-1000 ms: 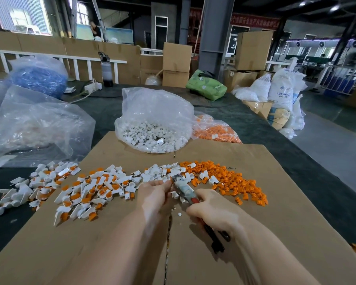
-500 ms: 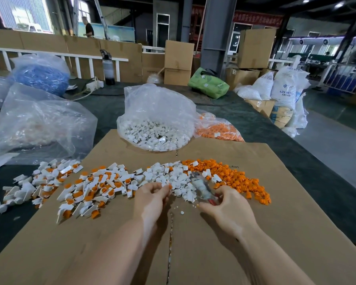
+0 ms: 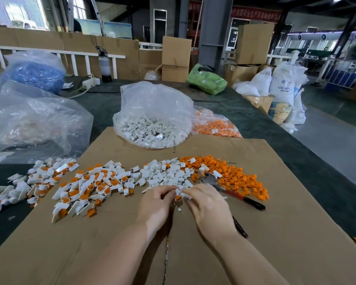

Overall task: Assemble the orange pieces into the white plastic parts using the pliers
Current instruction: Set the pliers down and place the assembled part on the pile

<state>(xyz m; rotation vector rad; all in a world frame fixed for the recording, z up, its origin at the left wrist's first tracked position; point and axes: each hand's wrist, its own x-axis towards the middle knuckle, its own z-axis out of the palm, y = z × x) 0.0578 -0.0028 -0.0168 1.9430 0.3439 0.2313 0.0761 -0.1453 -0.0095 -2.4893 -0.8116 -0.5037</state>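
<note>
My left hand (image 3: 156, 204) and my right hand (image 3: 208, 204) meet at the middle of the cardboard sheet (image 3: 275, 233). Between their fingertips they pinch a small white plastic part with an orange piece (image 3: 178, 196) in it. The pliers (image 3: 224, 187) lie on the cardboard just right of my right hand, jaws toward the piles, dark handles pointing to the right and toward me. Behind my hands lie loose white parts (image 3: 164, 173) and a heap of orange pieces (image 3: 234, 177). Assembled white-and-orange parts (image 3: 86, 188) spread out to the left.
A clear bag of white parts (image 3: 152, 124) and a bag of orange pieces (image 3: 214, 126) stand behind the cardboard. More plastic bags (image 3: 33, 120) sit at the left on the dark table. The table's right edge drops to the floor, where sacks (image 3: 284, 87) stand.
My right hand has laid the pliers down on the cardboard. It has moved left to join my left hand on a small white part with an orange piece.
</note>
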